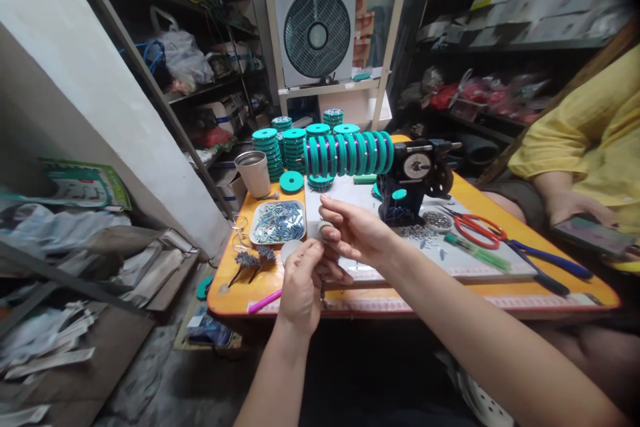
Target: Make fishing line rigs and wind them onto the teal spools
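Observation:
My left hand (302, 280) is closed in a pinch, thumb against fingers, above the front of the white board (480, 265). Close beside it, my right hand (357, 233) has its fingers curled, with the tips meeting near my left fingertips. What they grip is too small and partly hidden to name; a thin dark piece hangs below them. Behind the hands, a row of teal spools (349, 155) wound with purple line sits on the shaft of a black winding machine (413, 173). Faint strands run below the spools.
Left of my hands stand a tray of small metal pieces (278, 223), a cup (253, 173) and stacked teal spools (267, 152). Red-handled scissors (480, 230) and blue-handled pliers (550, 260) lie right. A seated person (575, 120) holds a phone; a box fan (317, 30) stands behind.

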### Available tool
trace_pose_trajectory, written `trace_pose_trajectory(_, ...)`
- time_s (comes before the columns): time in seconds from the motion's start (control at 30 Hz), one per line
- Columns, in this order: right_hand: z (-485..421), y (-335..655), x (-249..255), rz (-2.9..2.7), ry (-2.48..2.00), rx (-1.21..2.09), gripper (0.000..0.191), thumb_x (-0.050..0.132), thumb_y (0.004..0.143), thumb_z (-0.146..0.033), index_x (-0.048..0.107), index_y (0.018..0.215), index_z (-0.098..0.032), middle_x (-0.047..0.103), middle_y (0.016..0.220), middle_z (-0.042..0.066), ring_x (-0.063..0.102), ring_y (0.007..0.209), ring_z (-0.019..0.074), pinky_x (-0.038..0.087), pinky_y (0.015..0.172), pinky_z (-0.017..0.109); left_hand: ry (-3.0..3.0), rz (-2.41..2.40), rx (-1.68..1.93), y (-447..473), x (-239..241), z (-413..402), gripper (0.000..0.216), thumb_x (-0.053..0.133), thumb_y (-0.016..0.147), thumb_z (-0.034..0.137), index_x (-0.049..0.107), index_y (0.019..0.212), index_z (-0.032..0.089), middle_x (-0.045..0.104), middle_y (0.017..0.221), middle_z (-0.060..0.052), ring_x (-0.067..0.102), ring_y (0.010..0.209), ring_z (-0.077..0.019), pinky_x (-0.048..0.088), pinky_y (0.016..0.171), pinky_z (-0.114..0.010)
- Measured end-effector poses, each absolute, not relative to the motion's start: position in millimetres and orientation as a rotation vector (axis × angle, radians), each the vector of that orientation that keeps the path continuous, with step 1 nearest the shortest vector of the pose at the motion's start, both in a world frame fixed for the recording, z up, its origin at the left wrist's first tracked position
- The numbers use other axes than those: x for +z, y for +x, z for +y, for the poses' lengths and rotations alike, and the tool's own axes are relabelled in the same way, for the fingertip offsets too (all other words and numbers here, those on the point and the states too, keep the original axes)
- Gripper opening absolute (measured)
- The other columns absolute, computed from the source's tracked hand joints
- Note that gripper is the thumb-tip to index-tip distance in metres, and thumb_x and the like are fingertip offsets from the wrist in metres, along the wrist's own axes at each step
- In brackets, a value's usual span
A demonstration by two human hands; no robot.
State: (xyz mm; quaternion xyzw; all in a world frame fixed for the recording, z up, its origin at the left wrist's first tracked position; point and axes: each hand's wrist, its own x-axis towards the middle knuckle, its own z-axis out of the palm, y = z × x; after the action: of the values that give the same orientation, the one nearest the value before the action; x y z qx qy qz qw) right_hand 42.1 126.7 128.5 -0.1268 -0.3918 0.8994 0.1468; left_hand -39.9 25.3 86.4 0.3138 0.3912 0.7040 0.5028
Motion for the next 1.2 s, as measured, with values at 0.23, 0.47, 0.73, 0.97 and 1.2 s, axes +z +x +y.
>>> trace_pose_trajectory(0.23,125,42,128,-1.110,-0.411,2.576,0.046,0.033,0.099,-0.043,0.029,0.061,-0.018,0.050,0.047,-0.004,0.041,0.024,0.0066,0.024,0.023,0.014,0.637,0.942,1.710,-35,89,20,0.021,0.060,0.078,0.032,0.060,0.070,0.013,0.059,0.053,0.001,0.054,0.042,-0.0093,0.047,0.048,-0.021)
trace_pose_trajectory(0.47,126,40,125,-1.114,-0.436,2.568,0.045,0.034,0.099,-0.043,0.031,0.061,-0.018,0.049,0.047,-0.003,0.040,0.025,0.0058,0.024,0.022,0.013,0.568,0.938,1.717,-32,85,15,0.023,0.060,0.078,0.031,0.060,0.064,0.013,0.054,0.047,0.003,0.053,0.040,-0.0087,0.043,0.044,-0.019)
trace_pose_trajectory(0.73,127,40,126,-1.132,-0.452,2.565,0.045,0.034,0.099,-0.043,0.032,0.062,-0.018,0.048,0.047,-0.004,0.036,0.023,0.0044,0.024,0.021,0.012,0.527,0.930,1.691,-27,78,3,0.023,0.059,0.083,0.033,0.061,0.070,0.013,0.058,0.051,0.001,0.058,0.045,-0.0107,0.044,0.049,-0.020)
trace_pose_trajectory(0.97,125,40,127,-1.131,-0.476,2.550,0.046,0.029,0.100,-0.042,0.031,0.061,-0.018,0.048,0.046,-0.003,0.036,0.024,0.0043,0.024,0.022,0.011,0.525,0.930,1.670,-24,71,-4,0.024,0.059,0.083,0.035,0.062,0.075,0.012,0.064,0.057,-0.003,0.063,0.048,-0.0158,0.049,0.054,-0.026)
trace_pose_trajectory(1.2,129,43,128,-1.147,-0.446,2.543,0.046,0.033,0.099,-0.043,0.032,0.061,-0.018,0.050,0.048,-0.002,0.041,0.026,0.0056,0.026,0.023,0.011,0.537,0.901,1.668,-30,75,-1,0.026,0.050,0.089,0.031,0.064,0.094,0.010,0.070,0.076,-0.008,0.066,0.051,-0.0156,0.050,0.053,-0.024)
